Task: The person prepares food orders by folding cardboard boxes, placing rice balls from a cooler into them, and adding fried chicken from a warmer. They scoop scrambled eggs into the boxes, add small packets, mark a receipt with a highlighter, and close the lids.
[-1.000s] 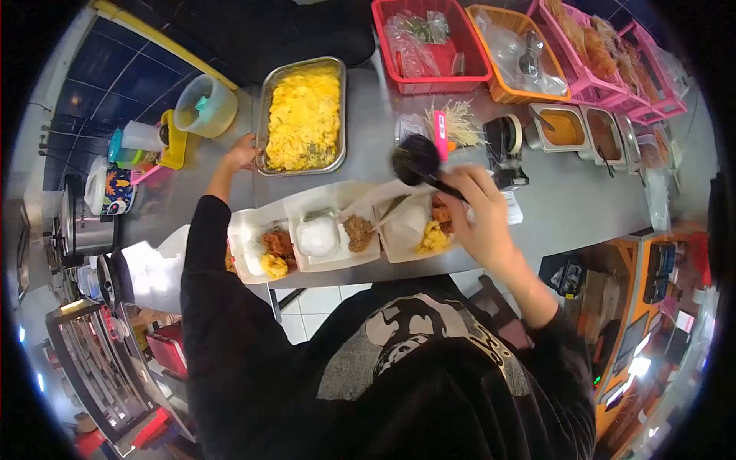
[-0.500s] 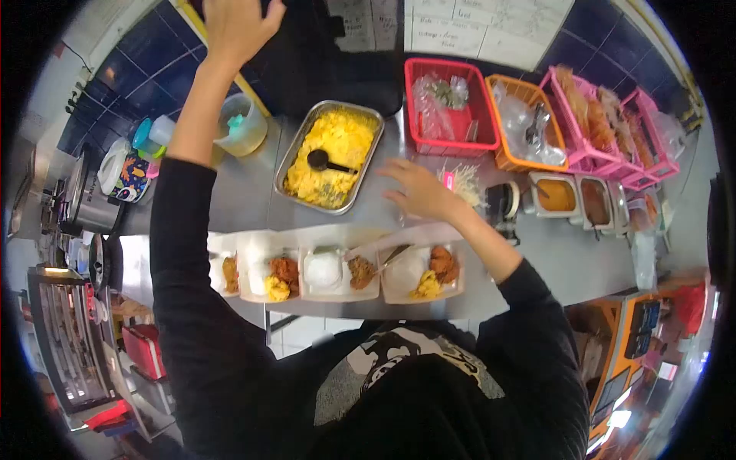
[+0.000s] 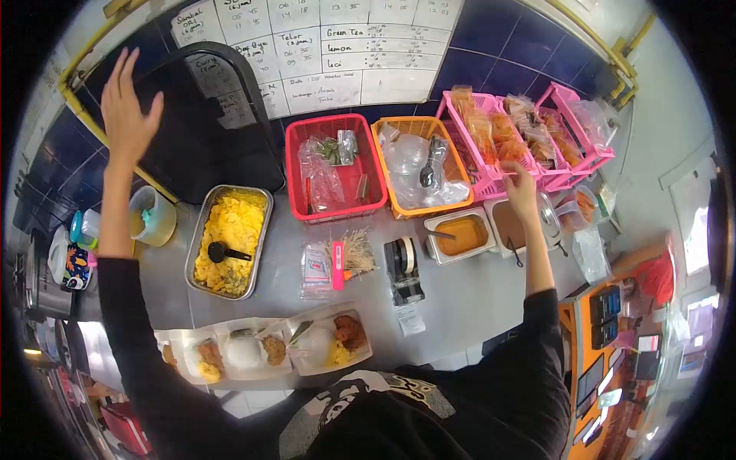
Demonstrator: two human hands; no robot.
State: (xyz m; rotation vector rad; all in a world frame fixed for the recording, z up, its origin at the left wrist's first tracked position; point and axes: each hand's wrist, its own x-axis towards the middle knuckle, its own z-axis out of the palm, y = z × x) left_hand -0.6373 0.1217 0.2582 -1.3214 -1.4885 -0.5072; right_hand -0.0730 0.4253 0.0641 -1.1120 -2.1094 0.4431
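My left hand (image 3: 132, 115) is raised at the upper left, fingers spread and holding nothing, beside a large black tray (image 3: 188, 146) propped against the wall. My right hand (image 3: 520, 192) reaches to the front of a pink rack (image 3: 484, 184) full of small clear packets (image 3: 506, 136) with orange and brown contents. Its fingers are bent together at the packets' lower edge; what is between them, if anything, is hidden. Below that wrist sit metal containers of orange-brown sauce (image 3: 462, 233) and darker brown sauce (image 3: 512, 224).
A metal pan (image 3: 263, 239) holds scrambled egg (image 3: 236, 222) and a black scoop (image 3: 220, 251). Open paper boxes with rice, egg and fried pieces (image 3: 349, 331) line the front edge. A red basket (image 3: 337, 211), orange basket (image 3: 432, 207), toothpicks (image 3: 355, 249) and tape dispenser (image 3: 404, 268) stand between.
The view has turned right. My right hand has moved from beside the egg pan, across the counter, to the pink rack. My left hand stays raised, fingers spread.
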